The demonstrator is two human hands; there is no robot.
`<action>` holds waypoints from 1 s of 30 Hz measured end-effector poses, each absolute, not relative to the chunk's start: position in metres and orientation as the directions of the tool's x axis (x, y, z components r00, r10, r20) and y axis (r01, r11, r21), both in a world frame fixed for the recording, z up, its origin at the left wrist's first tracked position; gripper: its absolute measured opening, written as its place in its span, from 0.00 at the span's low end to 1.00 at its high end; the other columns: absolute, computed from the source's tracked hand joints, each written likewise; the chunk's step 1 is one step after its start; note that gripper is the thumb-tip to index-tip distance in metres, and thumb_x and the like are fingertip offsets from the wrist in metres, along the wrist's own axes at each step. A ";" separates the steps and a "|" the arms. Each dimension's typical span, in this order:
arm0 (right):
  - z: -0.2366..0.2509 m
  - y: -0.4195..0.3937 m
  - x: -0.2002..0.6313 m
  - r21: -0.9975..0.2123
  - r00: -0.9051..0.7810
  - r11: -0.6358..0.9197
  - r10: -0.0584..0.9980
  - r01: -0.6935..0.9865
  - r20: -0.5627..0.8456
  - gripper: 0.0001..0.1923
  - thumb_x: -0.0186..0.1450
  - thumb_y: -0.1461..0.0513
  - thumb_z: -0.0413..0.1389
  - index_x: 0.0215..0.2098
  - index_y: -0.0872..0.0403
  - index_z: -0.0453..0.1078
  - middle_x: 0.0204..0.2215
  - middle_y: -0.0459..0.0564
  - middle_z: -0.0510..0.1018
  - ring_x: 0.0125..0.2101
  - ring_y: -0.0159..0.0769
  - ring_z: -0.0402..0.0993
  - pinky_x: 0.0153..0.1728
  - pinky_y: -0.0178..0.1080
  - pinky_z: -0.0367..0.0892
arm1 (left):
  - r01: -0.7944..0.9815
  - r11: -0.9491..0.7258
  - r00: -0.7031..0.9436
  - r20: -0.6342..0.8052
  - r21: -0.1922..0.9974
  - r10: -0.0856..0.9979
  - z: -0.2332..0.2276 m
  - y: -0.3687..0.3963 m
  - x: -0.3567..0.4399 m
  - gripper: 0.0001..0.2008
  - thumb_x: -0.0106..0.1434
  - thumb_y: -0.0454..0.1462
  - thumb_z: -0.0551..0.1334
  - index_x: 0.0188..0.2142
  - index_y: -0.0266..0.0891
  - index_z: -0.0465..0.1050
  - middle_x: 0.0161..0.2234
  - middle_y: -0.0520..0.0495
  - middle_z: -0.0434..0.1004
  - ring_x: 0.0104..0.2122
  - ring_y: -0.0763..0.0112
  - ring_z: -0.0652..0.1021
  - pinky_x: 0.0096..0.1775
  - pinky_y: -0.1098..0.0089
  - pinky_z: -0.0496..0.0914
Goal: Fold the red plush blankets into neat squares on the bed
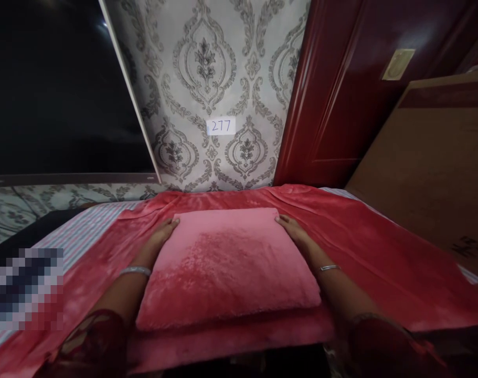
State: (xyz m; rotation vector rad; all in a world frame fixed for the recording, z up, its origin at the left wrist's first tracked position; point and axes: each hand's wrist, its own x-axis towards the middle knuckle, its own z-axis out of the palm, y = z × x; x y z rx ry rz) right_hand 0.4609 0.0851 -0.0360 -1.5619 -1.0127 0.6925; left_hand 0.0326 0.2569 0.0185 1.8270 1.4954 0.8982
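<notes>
A folded pink plush blanket [226, 265] lies at the centre of the view, resting on a red plush spread [380, 257] that covers the bed [85, 231]. The fold is roughly rectangular, with a second layer showing beneath its near edge.

The left hand [162, 235] lies flat against the blanket's left side near the far corner, fingers held together and extended, fingertips touching the pink fabric. A silver bangle [134, 271] sits on that wrist. The right hand [294, 231] is placed likewise against the right side near the far corner, fingers together and lying along the edge; a thin bangle [328, 268] is on that wrist. Neither hand closes around the fabric as far as can be seen, though the undersides of both hands are hidden, so a grip beneath the edge cannot be ruled out.

A striped sheet [77, 233] shows at the left where the red spread ends. Behind the bed stands a wall with grey damask wallpaper [207, 79], bearing a small white label marked 277 [221, 126]. A dark screen [57, 89] is at upper left, a glossy red door [341, 94] at right, and a brown cardboard box [431, 157] beside it.
</notes>
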 end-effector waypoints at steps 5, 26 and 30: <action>-0.005 0.082 0.457 -0.915 0.500 -0.049 0.848 0.401 0.174 0.26 0.59 0.53 0.63 0.54 0.52 0.75 0.57 0.59 0.77 0.62 0.57 0.66 0.64 0.61 0.55 | 0.594 -0.208 0.165 0.136 0.777 0.977 0.038 0.243 0.037 0.30 0.58 0.47 0.62 0.58 0.34 0.74 0.48 0.36 0.82 0.52 0.52 0.80 0.54 0.57 0.73; 0.004 0.093 0.328 -0.247 0.095 -0.067 0.990 0.967 0.102 0.31 0.76 0.50 0.41 0.73 0.50 0.50 0.73 0.55 0.49 0.72 0.46 0.42 0.69 0.56 0.37 | 0.755 -0.656 0.648 0.141 0.017 0.749 0.006 0.174 0.130 0.32 0.73 0.48 0.48 0.70 0.32 0.56 0.69 0.33 0.57 0.70 0.52 0.58 0.68 0.44 0.50; 0.004 0.093 0.327 -0.250 0.101 -0.074 0.990 0.965 0.097 0.31 0.76 0.51 0.42 0.73 0.51 0.51 0.73 0.54 0.50 0.72 0.46 0.43 0.69 0.55 0.38 | 0.753 -0.657 0.647 0.148 0.030 0.748 0.006 0.173 0.130 0.32 0.74 0.48 0.48 0.70 0.33 0.56 0.69 0.33 0.57 0.70 0.52 0.58 0.68 0.45 0.51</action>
